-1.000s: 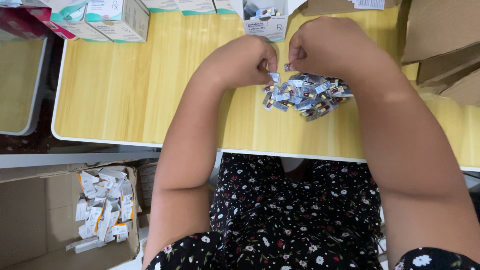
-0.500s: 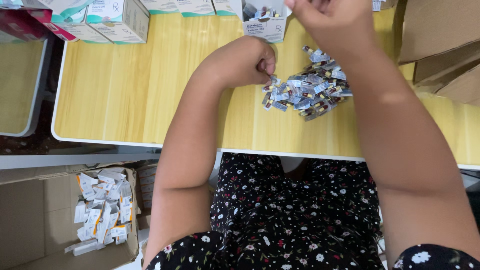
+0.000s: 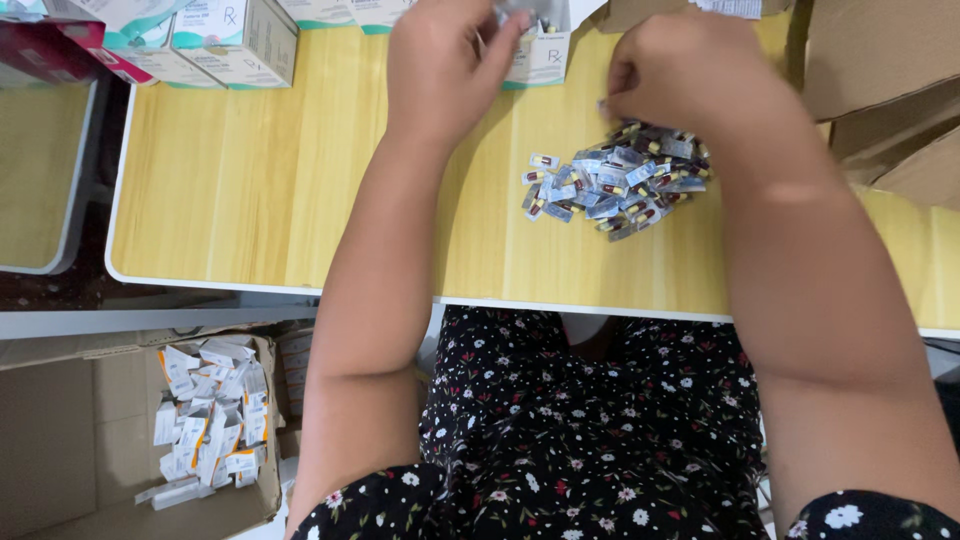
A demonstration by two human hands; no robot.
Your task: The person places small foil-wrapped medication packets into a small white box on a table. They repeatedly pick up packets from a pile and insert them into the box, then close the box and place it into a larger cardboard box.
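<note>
A heap of small silver blister pieces with red and yellow capsules (image 3: 610,185) lies on the pale wooden table (image 3: 250,180). My left hand (image 3: 440,60) is raised at the table's far edge beside a small open white carton (image 3: 545,50). Its fingertips pinch a blurred silvery blister piece (image 3: 508,12). My right hand (image 3: 685,75) rests on the far side of the heap with its fingers curled down among the pieces. Whether they hold one is hidden.
White and teal cartons (image 3: 235,40) and red ones (image 3: 45,50) stand at the table's far left. Brown cardboard (image 3: 880,90) lies at the right. On the floor at the left, an open cardboard box (image 3: 60,450) holds several flattened white cartons (image 3: 205,420).
My left hand has left the heap and moved up to the open white carton. My right hand, up by the carton half a second ago, has come down onto the heap's far edge.
</note>
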